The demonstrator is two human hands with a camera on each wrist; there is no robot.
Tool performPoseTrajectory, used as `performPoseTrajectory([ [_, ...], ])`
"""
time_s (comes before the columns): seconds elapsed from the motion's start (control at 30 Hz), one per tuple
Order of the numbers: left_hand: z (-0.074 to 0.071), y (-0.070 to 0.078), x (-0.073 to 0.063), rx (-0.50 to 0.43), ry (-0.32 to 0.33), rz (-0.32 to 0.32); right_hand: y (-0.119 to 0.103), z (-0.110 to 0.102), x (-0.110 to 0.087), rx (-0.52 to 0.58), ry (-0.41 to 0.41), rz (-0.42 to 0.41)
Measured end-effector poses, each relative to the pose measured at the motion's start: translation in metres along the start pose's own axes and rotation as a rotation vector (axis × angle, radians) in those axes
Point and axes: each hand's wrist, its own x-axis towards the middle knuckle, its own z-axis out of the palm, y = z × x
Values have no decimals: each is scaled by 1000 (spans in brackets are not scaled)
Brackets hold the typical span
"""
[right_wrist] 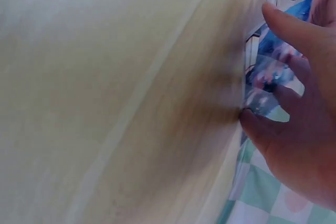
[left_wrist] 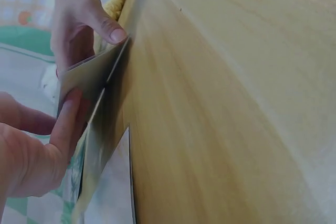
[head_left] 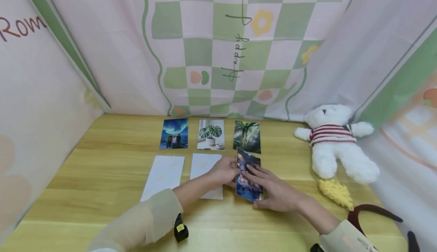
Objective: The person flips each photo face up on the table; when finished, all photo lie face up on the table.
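Wood-grain counter (head_left: 112,138), backed by a green-and-white checked curtain (head_left: 225,28). Dark blue picture card (head_left: 245,189) is right of centre in the head view, tilted off the counter, between the two hands. Left hand (head_left: 223,172) pinches its left side; the left wrist view shows a fingertip against the pale back. Right hand (head_left: 281,191) comes in from the lower right, relaxed and spread, fingertips resting on the printed face, thumb by the bottom edge. Directly above the held card lies the jungle card (head_left: 247,136); leftward along that row, the potted-plant card (head_left: 211,132) and the aurora card (head_left: 174,132). Below these two, white-side-up cards (head_left: 164,176), the nearer one partly covered by the left hand and forearm. Right side of frame: white plush bear (head_left: 334,157), yellow yarn bundle (head_left: 336,193) just below it.
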Motion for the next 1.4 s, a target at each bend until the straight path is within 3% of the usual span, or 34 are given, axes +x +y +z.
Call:
performPoseTrajectory([
  [0.13,3,3,0,126,27,9,1,-4,-1,-45,-62,4],
  [0.23,4,6,0,353,50,53,1,-8,-2,-67,-103,14],
  [0.37,7,7,2,693,5,101,0,-12,-1,-92,-156,39],
  [0.5,12,8,2,873,-59,104,-2,-13,0,-114,-183,57],
  [0.63,16,12,-1,965,-56,100,-1,-14,0,-112,-183,46],
  [0.9,22,14,-8,1198,33,99,0,-12,-1,-91,-187,15],
  [1.0,22,12,-7,1243,30,148,1,-11,-1,-92,-182,6],
  [1.13,18,7,-6,1306,4,314,2,-10,-1,-94,-181,-5],
  [1.2,15,4,-5,1345,-26,365,2,-10,-1,-96,-184,-5],
  [1.27,13,3,-4,1371,-72,360,2,-11,-1,-99,-185,-2],
  [1.4,12,1,-5,1354,-143,287,1,-12,0,-97,-190,8],
])
